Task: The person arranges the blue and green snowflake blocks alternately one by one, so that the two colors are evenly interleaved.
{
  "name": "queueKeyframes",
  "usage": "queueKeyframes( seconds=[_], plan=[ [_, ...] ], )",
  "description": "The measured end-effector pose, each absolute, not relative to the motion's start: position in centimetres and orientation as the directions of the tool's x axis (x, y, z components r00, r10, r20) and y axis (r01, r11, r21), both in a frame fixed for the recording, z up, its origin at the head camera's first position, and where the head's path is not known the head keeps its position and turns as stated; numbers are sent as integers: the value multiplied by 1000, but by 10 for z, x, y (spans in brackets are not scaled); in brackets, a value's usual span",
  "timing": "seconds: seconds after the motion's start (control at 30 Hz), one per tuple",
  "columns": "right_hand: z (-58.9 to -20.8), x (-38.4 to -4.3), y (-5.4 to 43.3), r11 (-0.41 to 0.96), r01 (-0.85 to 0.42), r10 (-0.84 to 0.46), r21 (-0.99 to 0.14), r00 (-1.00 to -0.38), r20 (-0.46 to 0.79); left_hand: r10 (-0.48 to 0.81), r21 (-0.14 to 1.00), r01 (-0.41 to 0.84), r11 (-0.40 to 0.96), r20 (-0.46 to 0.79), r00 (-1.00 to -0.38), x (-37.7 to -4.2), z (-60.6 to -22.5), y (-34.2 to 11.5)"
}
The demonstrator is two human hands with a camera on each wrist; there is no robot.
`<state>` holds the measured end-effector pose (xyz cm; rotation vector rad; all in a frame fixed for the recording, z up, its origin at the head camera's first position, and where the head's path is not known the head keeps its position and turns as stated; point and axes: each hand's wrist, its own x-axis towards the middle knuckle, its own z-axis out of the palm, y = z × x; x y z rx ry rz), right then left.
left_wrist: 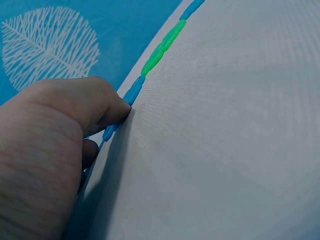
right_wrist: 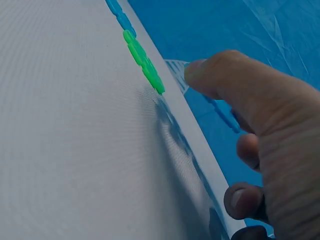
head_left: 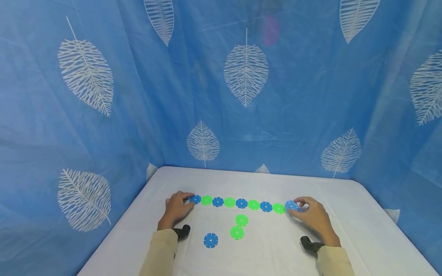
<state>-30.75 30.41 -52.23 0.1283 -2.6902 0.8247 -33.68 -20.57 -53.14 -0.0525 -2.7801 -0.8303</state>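
A row of notched plastic discs, alternating blue and green, runs left to right across the white table in the head view. My left hand point(head_left: 177, 209) pinches the blue disc point(head_left: 196, 199) at the row's left end between thumb and fingers; that disc lies at table level in the left wrist view. At the other end, my right hand point(head_left: 315, 215) holds another blue disc point(head_left: 291, 205) by its edge, thumb near and forefinger far. The right wrist view shows this disc point(right_wrist: 225, 117) raised off the table, beyond the last green disc point(right_wrist: 143, 62).
Nearer than the row, two green discs point(head_left: 241, 220) lie close together, and a single blue disc point(head_left: 210, 240) lies to their left. Blue curtain point(head_left: 297, 126) with white leaf prints encloses the table point(head_left: 269, 253) behind and on both sides. Dark devices point(head_left: 310, 244) sit at both wrists.
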Motion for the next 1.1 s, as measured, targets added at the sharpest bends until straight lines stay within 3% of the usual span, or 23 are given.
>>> queueKeyframes(
  seconds=[0.23,1.1],
  plan=[
    [-524,-305,304,822,-131,0,-555,-973,230,-37,537,94,838,228,-973,-333,-531,-206],
    [-525,-307,306,882,-94,-20,-462,-986,163,-41,534,91,841,229,-972,-339,-532,-205]
  ],
)
